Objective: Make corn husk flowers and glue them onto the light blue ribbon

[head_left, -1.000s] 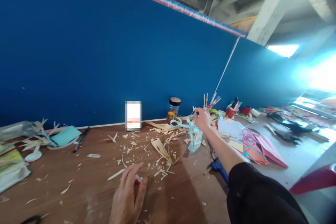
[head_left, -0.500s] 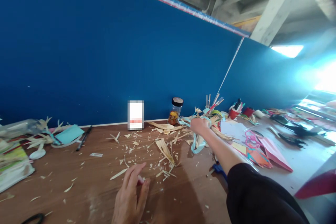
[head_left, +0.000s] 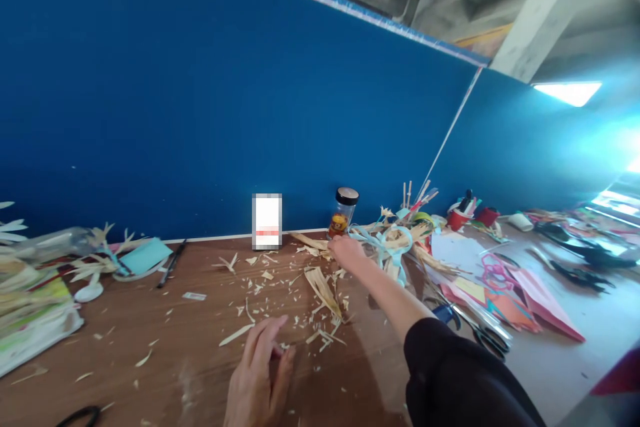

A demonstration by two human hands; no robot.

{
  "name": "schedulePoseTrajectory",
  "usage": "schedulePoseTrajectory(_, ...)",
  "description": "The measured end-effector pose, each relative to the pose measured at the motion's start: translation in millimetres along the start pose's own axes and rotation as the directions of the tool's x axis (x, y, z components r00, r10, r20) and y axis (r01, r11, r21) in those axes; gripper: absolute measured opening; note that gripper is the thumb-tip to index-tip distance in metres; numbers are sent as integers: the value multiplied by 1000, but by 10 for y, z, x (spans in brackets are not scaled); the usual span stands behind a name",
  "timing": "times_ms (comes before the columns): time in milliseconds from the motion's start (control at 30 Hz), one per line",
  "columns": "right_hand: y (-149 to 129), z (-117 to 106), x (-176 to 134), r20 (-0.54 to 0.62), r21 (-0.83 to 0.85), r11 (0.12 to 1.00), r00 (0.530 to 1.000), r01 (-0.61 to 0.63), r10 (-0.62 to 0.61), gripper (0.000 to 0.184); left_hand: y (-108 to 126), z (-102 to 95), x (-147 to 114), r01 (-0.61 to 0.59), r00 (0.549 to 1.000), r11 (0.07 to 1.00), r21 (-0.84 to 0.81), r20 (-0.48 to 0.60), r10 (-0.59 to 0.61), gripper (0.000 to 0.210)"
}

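Note:
My right hand [head_left: 347, 252] reaches far forward to the base of a clear jar [head_left: 340, 221] with a black lid and amber contents. Its fingers are drawn together at the pale dried husk strips [head_left: 313, 241] there; what they pinch, if anything, is hidden. Just right of that hand lies a looped light blue ribbon [head_left: 400, 240]. My left hand [head_left: 263, 370] rests low over the brown table, thumb and fingers curved and apart. In front of it are a wider husk piece [head_left: 323, 290] and many small scraps [head_left: 267, 275].
A blue partition [head_left: 225, 100] stands behind the table. On the left are a pen [head_left: 171, 263], a light blue paper [head_left: 145, 255] and a plastic bottle [head_left: 60, 240]. To the right lie scissors [head_left: 490, 340], pink paper [head_left: 547, 303] and a red cup [head_left: 457, 219].
My right hand has moved left, from the light blue ribbon to the husk strips by the jar. The ribbon stays behind on the table. My left hand keeps its curved pose.

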State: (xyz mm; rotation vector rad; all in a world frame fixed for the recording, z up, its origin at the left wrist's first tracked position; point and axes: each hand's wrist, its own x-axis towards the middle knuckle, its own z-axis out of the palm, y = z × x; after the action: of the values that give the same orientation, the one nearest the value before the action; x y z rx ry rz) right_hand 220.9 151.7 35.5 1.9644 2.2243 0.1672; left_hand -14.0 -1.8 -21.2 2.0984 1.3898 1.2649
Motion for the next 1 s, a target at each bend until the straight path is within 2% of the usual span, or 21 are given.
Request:
schedulePoseTrajectory(167,155,-63,29,26,-35,994,994,-101,102,28,2,4,-9,31,999,999,-16,-15,-31,33)
schedulePoseTrajectory(267,164,-135,12,36,-20,995,995,-94,95,27,0,14,-17,29,999,999,-43,-34,-30,33)
schedulePoseTrajectory(467,-223,-103,20,42,56,996,997,70,-72,25,-86,44,-32,-19,1000,999,-41,-23,18,35)
schedulePoseTrajectory(633,-467,3,113,36,80,995,998,56,-59,26,-110,131,-65,60,991,992,-111,-114,-72,33)
schedulePoseTrajectory(800,-468,-36,131,-46,170,985,999,31,-24,15,-49,143,-77,65,991,979,-194,-104,-86,31)
schedulePoseTrajectory(867,-471,-97,86,-104,237,971,995,36,-12,17,-25,125,-69,76,991,973,-217,-92,-98,31)
schedulePoseTrajectory(1000,-579,-232,-205,-195,391,917,981,77,1,22,1,74,-26,125,985,955,-271,-84,-153,32)
